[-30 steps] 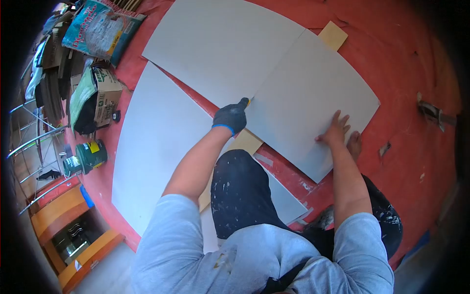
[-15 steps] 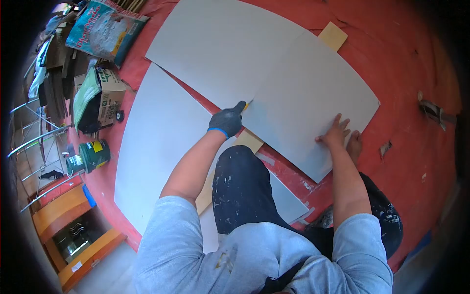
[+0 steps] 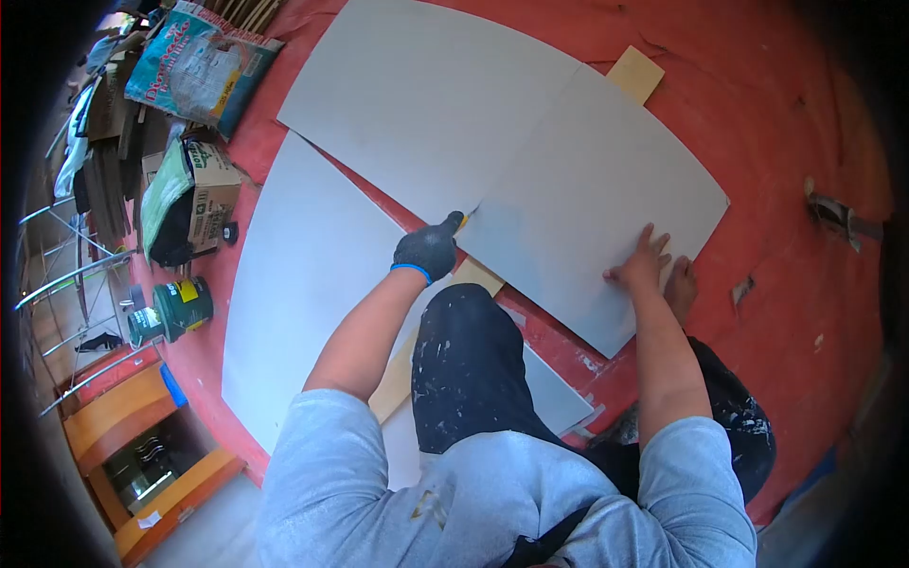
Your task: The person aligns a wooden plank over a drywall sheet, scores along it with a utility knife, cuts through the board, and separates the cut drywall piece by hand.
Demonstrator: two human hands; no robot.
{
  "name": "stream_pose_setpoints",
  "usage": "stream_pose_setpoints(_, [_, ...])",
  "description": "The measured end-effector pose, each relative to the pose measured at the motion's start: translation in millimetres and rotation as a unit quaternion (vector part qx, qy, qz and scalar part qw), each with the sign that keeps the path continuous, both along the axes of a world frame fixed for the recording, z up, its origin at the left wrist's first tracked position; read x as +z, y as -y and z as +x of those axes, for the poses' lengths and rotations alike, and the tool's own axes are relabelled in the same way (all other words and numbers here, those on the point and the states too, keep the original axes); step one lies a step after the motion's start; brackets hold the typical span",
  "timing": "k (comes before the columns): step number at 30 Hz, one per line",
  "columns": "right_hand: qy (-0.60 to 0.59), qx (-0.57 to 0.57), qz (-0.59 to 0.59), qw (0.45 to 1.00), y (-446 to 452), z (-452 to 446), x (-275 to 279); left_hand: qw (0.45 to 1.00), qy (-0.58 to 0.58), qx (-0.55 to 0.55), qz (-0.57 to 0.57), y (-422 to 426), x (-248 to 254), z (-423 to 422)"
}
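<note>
My left hand (image 3: 428,249), in a dark glove with a blue cuff, is closed around a yellow utility knife (image 3: 464,221). The knife's tip meets the near edge of a large white board (image 3: 426,95). A faint line runs across this board from the tip toward its far edge. Bare, with fingers spread, my right hand (image 3: 644,260) presses on the board's right part, close to my bare foot (image 3: 681,289). A second white board (image 3: 303,265) lies to the left, partly under my knee. Between the boards a light wooden strip (image 3: 478,275) shows.
Red sheeting (image 3: 776,123) covers the floor. Another wood piece (image 3: 635,76) pokes out beyond the far edge. On the left are a printed bag (image 3: 194,71), a cardboard box (image 3: 214,185), green buckets (image 3: 182,308) and metal tubing (image 3: 76,275). A dark tool (image 3: 833,213) lies far right.
My left hand has drawn the knife a little toward me and left, to the board's near edge. My right hand stays spread on the board.
</note>
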State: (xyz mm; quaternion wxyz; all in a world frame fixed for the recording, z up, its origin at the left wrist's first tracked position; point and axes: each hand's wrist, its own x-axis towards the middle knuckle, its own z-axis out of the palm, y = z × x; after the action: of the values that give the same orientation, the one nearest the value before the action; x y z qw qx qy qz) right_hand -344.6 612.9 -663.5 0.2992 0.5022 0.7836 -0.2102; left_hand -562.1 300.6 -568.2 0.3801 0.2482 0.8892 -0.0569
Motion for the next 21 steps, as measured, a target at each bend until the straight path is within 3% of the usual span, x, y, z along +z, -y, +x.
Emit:
stream_pose_setpoints(8, [0.030, 0.045, 0.021, 0.998, -7, 2, -22, 1.000, -0.018, 0.002, 0.024, 28, -4, 8])
stream_pose_setpoints(11, [0.010, 0.001, -0.008, 1.000, 1, -5, 4, 1.000, -0.016, -0.003, -0.006, 18, 4, 9])
stream_pose_setpoints(14, [0.013, -0.006, -0.005, 1.000, 4, -9, 5, 0.998, -0.045, -0.010, 0.038, 30, -18, 7])
stream_pose_setpoints(18, [0.012, 0.056, 0.000, 0.998, -3, 2, -6, 0.998, -0.034, 0.035, 0.034, 29, -7, 13])
stream_pose_setpoints(21, [0.019, 0.070, -0.001, 0.997, -2, -3, 3, 1.000, -0.019, 0.005, 0.013, 24, 5, 9])
